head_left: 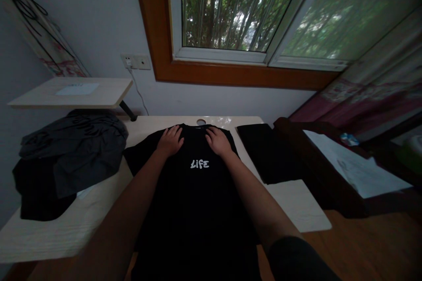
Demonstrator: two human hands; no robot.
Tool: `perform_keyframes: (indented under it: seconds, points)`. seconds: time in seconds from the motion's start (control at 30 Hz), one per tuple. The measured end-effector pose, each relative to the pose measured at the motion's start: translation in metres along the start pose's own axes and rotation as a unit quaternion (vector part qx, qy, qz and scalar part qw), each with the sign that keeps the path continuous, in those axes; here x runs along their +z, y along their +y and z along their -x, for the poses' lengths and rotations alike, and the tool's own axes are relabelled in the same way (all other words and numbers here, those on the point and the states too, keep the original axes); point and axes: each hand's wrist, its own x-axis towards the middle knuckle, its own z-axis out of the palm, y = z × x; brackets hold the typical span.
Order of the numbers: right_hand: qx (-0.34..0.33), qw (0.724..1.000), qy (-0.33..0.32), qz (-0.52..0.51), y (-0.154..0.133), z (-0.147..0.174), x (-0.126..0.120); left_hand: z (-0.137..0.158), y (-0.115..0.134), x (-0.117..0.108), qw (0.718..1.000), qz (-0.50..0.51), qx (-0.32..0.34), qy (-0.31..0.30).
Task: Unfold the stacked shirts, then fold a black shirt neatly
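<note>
A black T-shirt (198,202) with white lettering on its chest lies spread over the light wood table, its collar toward the window and its lower part reaching past the near edge. On the shoulder left of the collar rests my left hand (170,141), fingers stretched out flat. My right hand (218,140) lies on the other shoulder, palm down with fingers extended. Neither hand grips the cloth. The T-shirt's left-side sleeve fans out on the table, while the right-side sleeve is partly hidden behind my right forearm.
A heap of dark clothes (89,149) sits at left beneath a raised shelf (108,94). To the right is a folded black garment (263,149) near the table (296,206) edge. Beyond it stands dark furniture with a white sheet (356,167) on top. A window (231,17) is behind.
</note>
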Motion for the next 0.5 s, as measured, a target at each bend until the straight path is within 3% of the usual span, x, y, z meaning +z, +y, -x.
perform_keyframes:
  seconds: [0.33,0.5]
  points:
    - [0.018,0.998,0.056,-0.021,0.010,0.038,-0.004,0.010,0.004,-0.009,0.999,-0.023,-0.030,-0.024]
    - [0.021,0.999,0.020,-0.014,0.018,0.065,-0.007,0.022,0.000,-0.012,0.999,-0.026,-0.032,-0.001]
